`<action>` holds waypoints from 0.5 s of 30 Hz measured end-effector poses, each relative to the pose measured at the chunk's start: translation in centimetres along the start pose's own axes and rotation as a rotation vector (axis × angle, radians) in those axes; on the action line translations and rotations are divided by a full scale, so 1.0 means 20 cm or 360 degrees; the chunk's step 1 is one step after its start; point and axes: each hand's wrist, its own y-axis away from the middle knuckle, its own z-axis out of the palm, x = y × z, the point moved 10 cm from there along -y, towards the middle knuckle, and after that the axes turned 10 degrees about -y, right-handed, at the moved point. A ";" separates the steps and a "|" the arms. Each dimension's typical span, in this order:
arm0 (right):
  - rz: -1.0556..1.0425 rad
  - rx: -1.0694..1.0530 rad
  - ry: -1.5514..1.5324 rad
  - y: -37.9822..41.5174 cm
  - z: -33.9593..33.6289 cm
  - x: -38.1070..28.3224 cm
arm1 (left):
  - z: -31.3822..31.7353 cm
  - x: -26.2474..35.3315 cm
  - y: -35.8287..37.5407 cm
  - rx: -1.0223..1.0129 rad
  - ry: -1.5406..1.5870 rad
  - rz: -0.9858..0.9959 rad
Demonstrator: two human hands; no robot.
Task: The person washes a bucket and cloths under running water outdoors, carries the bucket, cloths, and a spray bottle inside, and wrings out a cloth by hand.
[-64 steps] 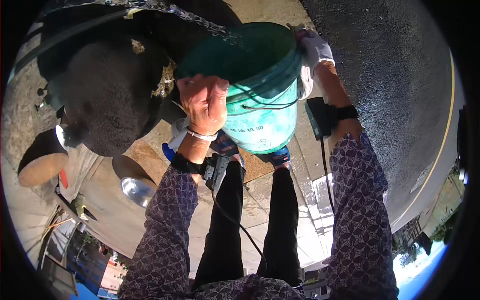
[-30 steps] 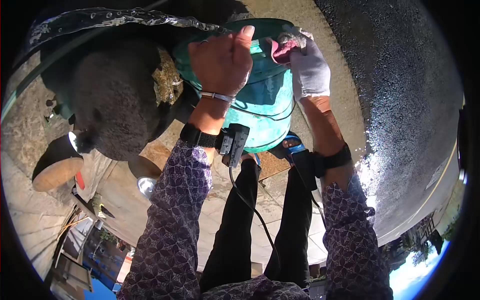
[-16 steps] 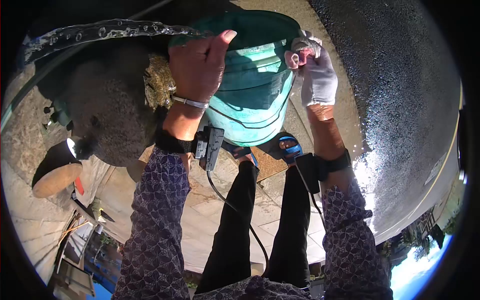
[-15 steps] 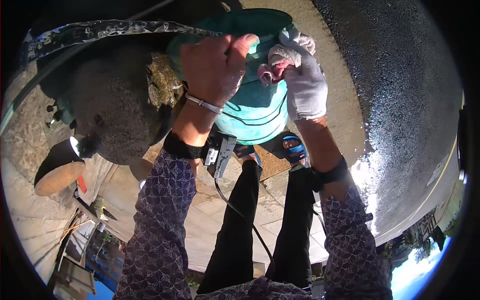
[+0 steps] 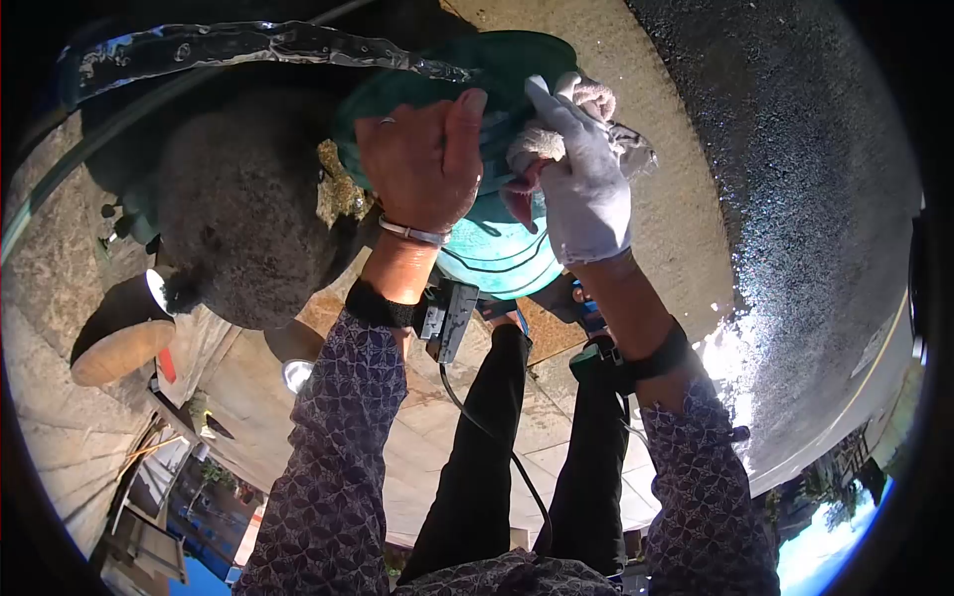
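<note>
A green bucket (image 5: 502,260) stands in front of my feet. A clear stream that looks like water (image 5: 248,48) runs in from the left and ends at the bucket. Over the bucket's left side is my left hand (image 5: 422,159), bare and wet with a bracelet at the wrist. Its fingers are curled in and the thumb lies along them; whatever they hold is hidden. My right hand (image 5: 588,194), in a white glove, grips a bunched pink and whitish cloth (image 5: 539,149) above the bucket's right side. Folds of the cloth stick out on both sides of the glove.
A large dark rounded stone-like object (image 5: 248,219) sits left of the bucket. A thin hose (image 5: 50,189) curves along the far left. Below lies a round tan-topped object (image 5: 121,353). Dark wet, glittering ground (image 5: 805,228) is on the right. A small device (image 5: 457,320) hangs by my left wrist.
Both hands have shifted slightly; the gloved hand has turned and its fingers point up more. The pink cloth end hangs lower. The stream sits a little higher and reaches further right.
</note>
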 end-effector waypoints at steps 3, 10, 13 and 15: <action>-0.0298 0.0002 0.0352 -0.02 0.02 -0.12 | 0.04 0.03 0.03 -0.0024 -0.0049 0.0053; 0.0386 -0.0661 -0.1008 -0.38 0.04 1.29 | -0.03 0.18 0.15 -0.0070 0.0053 0.0396; 0.0639 -0.0419 -0.1846 -0.25 -0.18 0.98 | -0.04 0.30 0.18 -0.0108 0.0073 0.0475; 0.0774 -0.0174 -0.2016 -0.21 -0.28 0.76 | -0.03 0.29 0.21 -0.0187 0.0104 0.0413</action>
